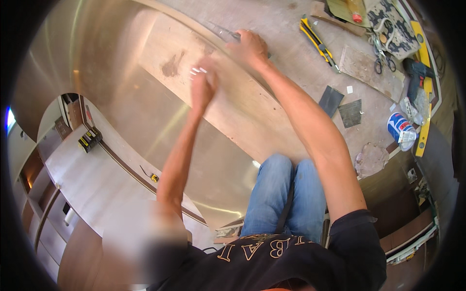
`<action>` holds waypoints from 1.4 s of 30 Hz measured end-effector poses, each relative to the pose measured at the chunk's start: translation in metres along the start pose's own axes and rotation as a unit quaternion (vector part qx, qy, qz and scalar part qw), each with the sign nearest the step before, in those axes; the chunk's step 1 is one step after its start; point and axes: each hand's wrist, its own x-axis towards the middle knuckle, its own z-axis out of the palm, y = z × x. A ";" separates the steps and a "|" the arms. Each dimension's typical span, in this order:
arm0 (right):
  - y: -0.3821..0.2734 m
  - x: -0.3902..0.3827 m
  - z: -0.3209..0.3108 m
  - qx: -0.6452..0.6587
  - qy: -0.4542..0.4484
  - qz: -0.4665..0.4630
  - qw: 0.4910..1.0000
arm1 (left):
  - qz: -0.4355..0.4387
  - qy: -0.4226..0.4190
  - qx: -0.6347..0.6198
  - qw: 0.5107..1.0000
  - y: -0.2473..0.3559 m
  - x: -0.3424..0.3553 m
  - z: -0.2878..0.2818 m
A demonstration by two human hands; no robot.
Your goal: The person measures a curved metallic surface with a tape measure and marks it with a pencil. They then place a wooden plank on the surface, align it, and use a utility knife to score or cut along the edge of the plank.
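My left hand (204, 86) hovers over or touches a long pale wooden board (165, 46); which of the two I cannot tell. Motion smears its fingers, and small white bits show at them. Across the board's far edge, my right hand (249, 48) is closed around a thin grey tool with a dark handle (236, 36). Its narrow blade-like part points to the upper left, and its exact kind is unclear. Beneath the board lies a shiny, smooth brownish sheet (194, 145) that curves up at the left.
To the right lie a yellow utility knife (318, 42), scissors (378, 53), dark square pieces (350, 112), a blue-and-white can (401, 128), a drill (415, 77) and a yellow spirit level (424, 121). At left are a black-and-yellow box (90, 139) and a small tape measure (154, 178).
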 end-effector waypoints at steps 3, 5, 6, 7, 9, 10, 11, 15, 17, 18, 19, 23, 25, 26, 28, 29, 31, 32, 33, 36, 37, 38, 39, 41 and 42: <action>-0.023 0.011 0.004 0.020 -0.036 0.010 0.999 | -0.126 0.123 0.090 0.980 -0.076 0.061 -0.015; -0.031 0.020 0.013 0.039 -0.071 0.025 0.996 | -0.182 0.150 0.106 0.966 -0.101 0.081 -0.009; -0.038 0.022 0.018 0.030 -0.057 0.030 0.997 | -0.213 0.158 0.114 0.958 -0.098 0.089 -0.001; -0.048 0.022 0.026 0.023 -0.044 0.034 0.998 | -0.244 0.165 0.122 0.948 -0.096 0.096 0.003; -0.046 0.028 0.034 0.000 -0.017 0.041 0.999 | -0.248 0.149 0.089 0.953 -0.091 0.104 0.006; -0.042 0.030 0.036 -0.011 -0.006 0.039 0.999 | -0.251 0.138 0.074 0.955 -0.089 0.101 0.008; -0.045 0.035 0.038 -0.018 0.006 0.029 0.999 | -0.253 0.136 0.080 0.955 -0.090 0.101 0.008; -0.055 0.033 0.036 -0.007 -0.025 0.088 0.996 | -0.261 0.131 0.100 0.951 -0.094 0.101 0.009; -0.059 0.035 0.036 0.000 -0.030 0.092 0.995 | -0.264 0.127 0.098 0.951 -0.097 0.102 0.008; -0.063 0.034 0.038 -0.007 -0.033 0.090 0.995 | -0.263 0.129 0.103 0.950 -0.098 0.104 0.009; -0.066 0.031 0.041 -0.014 -0.036 0.090 0.995 | -0.263 0.131 0.108 0.950 -0.098 0.105 0.010; -0.075 0.024 0.042 -0.003 -0.019 0.053 0.998 | -0.269 0.125 0.104 0.949 -0.101 0.105 0.007; -0.075 0.026 0.036 -0.033 -0.017 0.067 0.997 | -0.271 0.129 0.105 0.948 -0.102 0.106 0.006; -0.073 0.027 0.033 -0.048 -0.016 0.076 0.996 | -0.272 0.130 0.105 0.948 -0.102 0.105 0.007; -0.059 0.030 0.024 -0.030 -0.057 0.077 0.995 | -0.273 0.131 0.105 0.947 -0.102 0.104 0.008; -0.049 0.033 0.018 -0.021 -0.078 0.078 0.994 | -0.274 0.132 0.105 0.947 -0.102 0.103 0.011; -0.032 0.039 0.003 0.014 -0.112 0.084 0.990 | -0.276 0.131 0.110 0.946 -0.101 0.103 0.012; -0.031 0.042 -0.006 0.032 -0.128 0.084 0.988 | -0.275 0.134 0.114 0.945 -0.101 0.103 0.012; -0.030 0.041 -0.015 0.054 -0.131 0.078 0.987 | -0.273 0.135 0.117 0.945 -0.101 0.102 0.012; -0.031 0.037 -0.042 0.092 -0.132 0.045 0.986 | -0.266 0.141 0.125 0.945 -0.100 0.100 0.012; -0.031 0.034 -0.051 0.083 -0.128 0.029 0.988 | -0.266 0.141 0.123 0.945 -0.098 0.099 0.013; -0.031 0.029 -0.058 0.077 -0.120 0.009 0.990 | -0.261 0.145 0.124 0.946 -0.097 0.100 0.015; -0.032 0.024 -0.065 0.070 -0.103 -0.011 0.992 | -0.259 0.142 0.124 0.947 -0.098 0.103 0.017; -0.035 0.002 -0.076 0.057 -0.064 -0.063 0.994 | -0.253 0.148 0.130 0.947 -0.101 0.100 0.019; -0.043 -0.009 -0.084 0.043 -0.047 -0.067 0.996 | -0.248 0.157 0.132 0.947 -0.103 0.103 0.015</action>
